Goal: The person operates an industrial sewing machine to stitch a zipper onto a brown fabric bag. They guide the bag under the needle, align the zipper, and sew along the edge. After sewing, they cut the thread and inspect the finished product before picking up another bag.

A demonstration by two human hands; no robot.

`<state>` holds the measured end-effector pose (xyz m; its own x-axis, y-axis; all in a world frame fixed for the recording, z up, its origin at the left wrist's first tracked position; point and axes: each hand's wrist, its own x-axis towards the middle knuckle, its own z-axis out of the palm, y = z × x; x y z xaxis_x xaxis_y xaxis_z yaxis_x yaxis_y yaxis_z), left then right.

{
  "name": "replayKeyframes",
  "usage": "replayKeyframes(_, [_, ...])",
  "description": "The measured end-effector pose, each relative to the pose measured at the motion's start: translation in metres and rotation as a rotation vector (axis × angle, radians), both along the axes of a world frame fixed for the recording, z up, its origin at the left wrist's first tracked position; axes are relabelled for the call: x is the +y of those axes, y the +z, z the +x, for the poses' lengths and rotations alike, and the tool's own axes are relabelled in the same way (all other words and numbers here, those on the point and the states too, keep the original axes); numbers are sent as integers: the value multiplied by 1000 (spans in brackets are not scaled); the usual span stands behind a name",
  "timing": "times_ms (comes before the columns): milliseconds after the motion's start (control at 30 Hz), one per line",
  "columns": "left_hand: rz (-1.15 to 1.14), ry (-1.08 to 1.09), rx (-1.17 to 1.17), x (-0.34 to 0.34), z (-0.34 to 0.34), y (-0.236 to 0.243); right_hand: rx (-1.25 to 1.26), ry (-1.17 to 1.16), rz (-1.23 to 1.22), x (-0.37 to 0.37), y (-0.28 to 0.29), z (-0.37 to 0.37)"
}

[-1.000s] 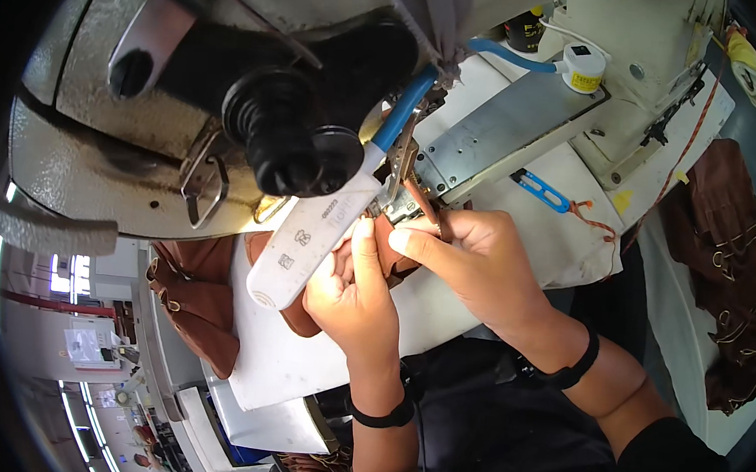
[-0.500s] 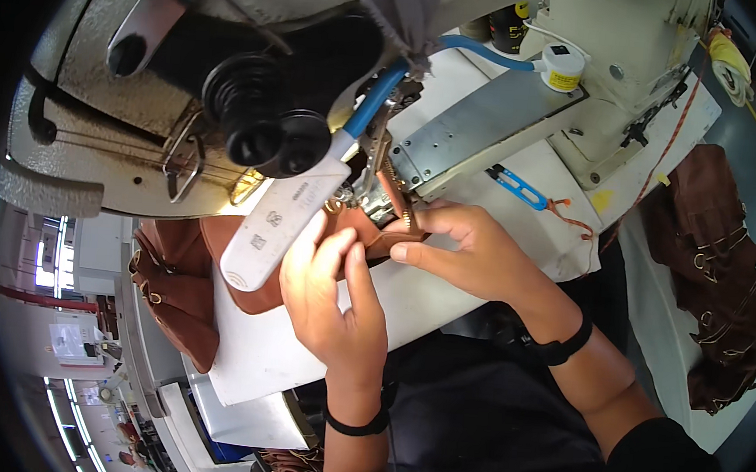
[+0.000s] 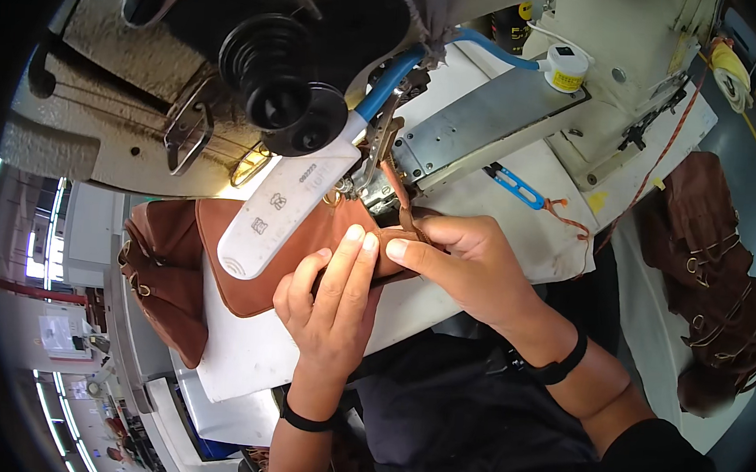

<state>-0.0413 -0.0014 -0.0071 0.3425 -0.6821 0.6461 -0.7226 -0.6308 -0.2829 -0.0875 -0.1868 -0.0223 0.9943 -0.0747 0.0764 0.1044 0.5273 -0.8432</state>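
Observation:
A brown leather bag piece (image 3: 256, 293) lies under the head of a sewing machine (image 3: 140, 123). My right hand (image 3: 472, 264) is closed on its near edge, thumb on top, beside a strip with what looks like zipper teeth. My left hand (image 3: 329, 307) rests its outstretched fingertips on the leather just left of the right thumb; its thumb is mostly hidden. Above the leather, a white paddle-shaped lamp or handle (image 3: 288, 208) on a blue tube hangs from the machine head. The needle area is partly hidden behind metal parts.
Blue thread snips (image 3: 515, 186) with an orange cord lie on the white table right of the metal machine bed (image 3: 482, 125). A pile of dark brown leather pieces with metal rings (image 3: 699, 276) is at the far right. More brown leather (image 3: 165, 278) is bunched at the left.
My left hand has shifted its fingers up against the right thumb. The leather has flattened out on the left, and my right hand keeps its pinch on the edge.

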Motion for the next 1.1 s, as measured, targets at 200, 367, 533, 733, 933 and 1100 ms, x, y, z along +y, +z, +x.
replayKeyframes(200, [-18,-17,58,2,0,13,4,39,3,-4,15,-1])
replayKeyframes(367, [-9,-2,168,-1,4,24,37,38,27,-5,23,9])
replayKeyframes(533, [7,-4,189,0,9,26,143,7,60,-1,33,11])
replayKeyframes(733, [-26,-16,118,-2,22,20,79,-291,-260,10,20,22])
replayKeyframes(933, [-63,-28,124,-3,23,19,6,-628,-810,10,25,24])
replayKeyframes(1100, [-128,-69,73,-5,23,12,-80,-776,-1024,4,27,23])
